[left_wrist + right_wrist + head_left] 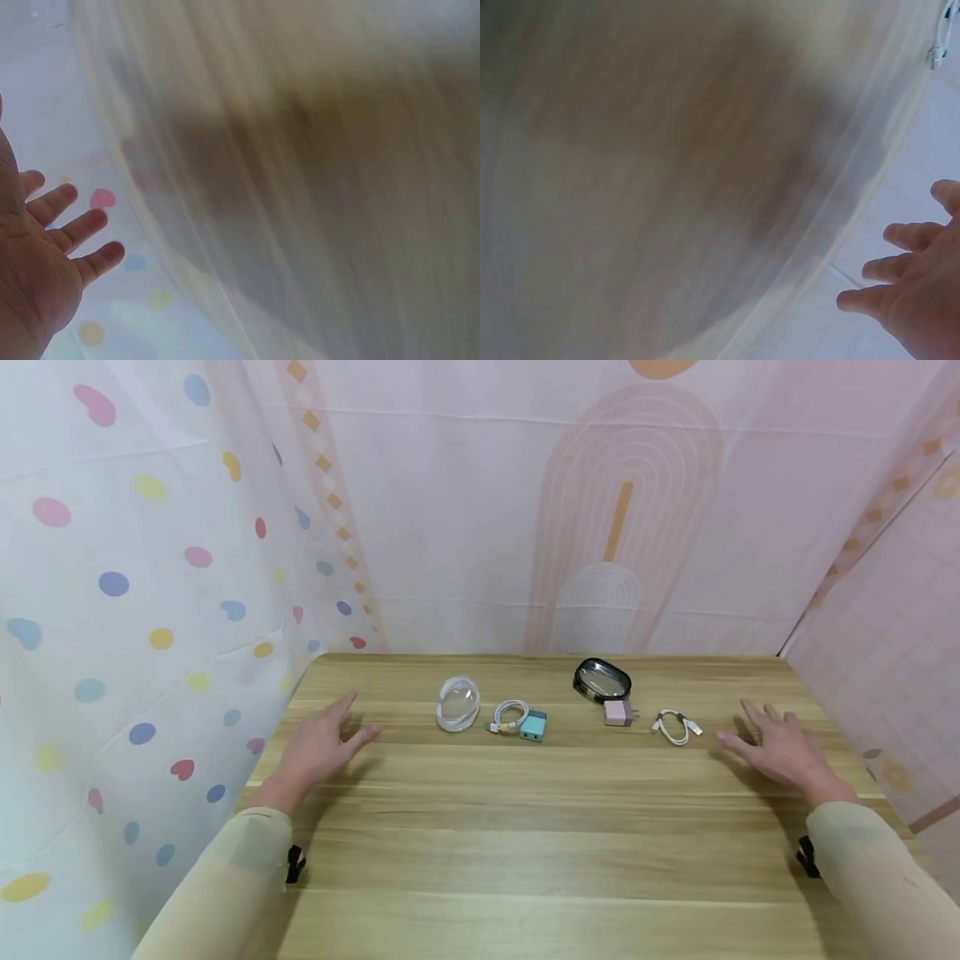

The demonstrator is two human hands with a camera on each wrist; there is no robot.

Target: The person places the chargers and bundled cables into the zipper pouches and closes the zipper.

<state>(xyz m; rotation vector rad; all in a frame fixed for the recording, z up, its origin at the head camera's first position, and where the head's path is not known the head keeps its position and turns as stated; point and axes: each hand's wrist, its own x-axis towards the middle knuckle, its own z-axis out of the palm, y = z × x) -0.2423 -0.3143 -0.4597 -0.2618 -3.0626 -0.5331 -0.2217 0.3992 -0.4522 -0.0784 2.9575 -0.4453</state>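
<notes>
My left hand (318, 749) is over the table's left side, fingers spread and holding nothing; the left wrist view shows the same empty hand (45, 262). Over the right side is my right hand (783, 752), also spread and empty, as the hand (915, 277) in the right wrist view confirms. Nearest to it lies a short white cable (674, 739) with a dark tie. Left of that are a pink plug adapter (618, 713) and a coiled black cable (579, 683). Further left come a teal adapter (533, 727), a small white cable (512, 704) and a larger white coil (441, 710).
The wooden table (525, 852) reaches back to a pink patterned curtain (450, 527). A white curtain with coloured dots (112, 693) hangs along the left side, and a pale checked one (892, 652) along the right.
</notes>
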